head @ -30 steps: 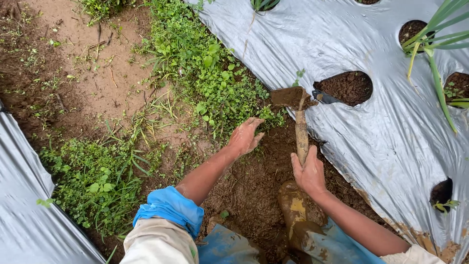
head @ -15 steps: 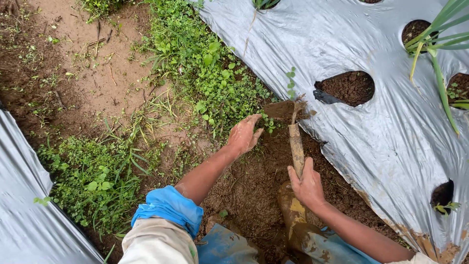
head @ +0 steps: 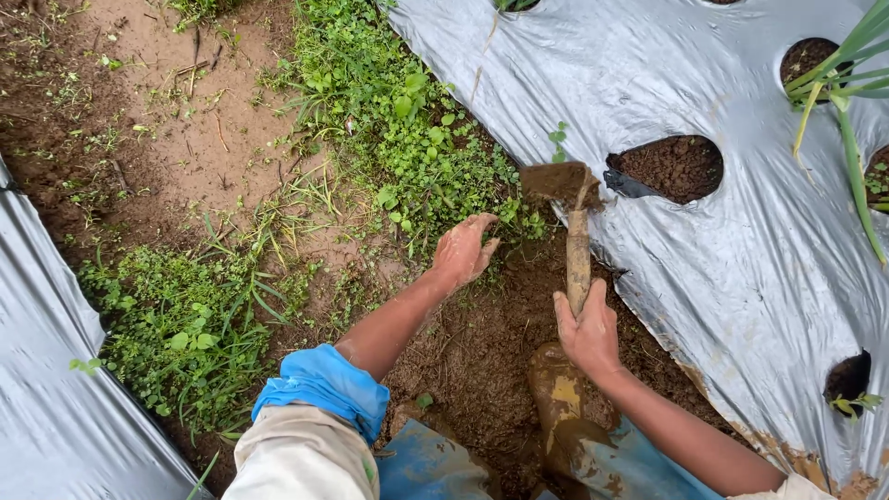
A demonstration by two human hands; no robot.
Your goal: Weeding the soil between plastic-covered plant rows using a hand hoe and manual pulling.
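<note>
**Weeding beside the mulch sheet**

Gripping a muddy hand hoe (head: 576,243) by its wooden handle, the right hand (head: 587,329) has its fingers wrapped tight around the shaft; the blade sits raised at the edge of the silver plastic mulch (head: 741,259). The left hand (head: 463,248) reaches into the green weeds (head: 407,139), fingers curled loosely, pinching nothing that shows. Bare brown soil (head: 482,352) lies between both hands, and a muddy boot (head: 560,407) stands just below the right hand.

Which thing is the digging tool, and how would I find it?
Find the silver sheet covering the right side. At its lower edge, over bare brown soil, the right hand grips the hoe. It is the only wooden stick there, with a muddy blade on top.
</note>
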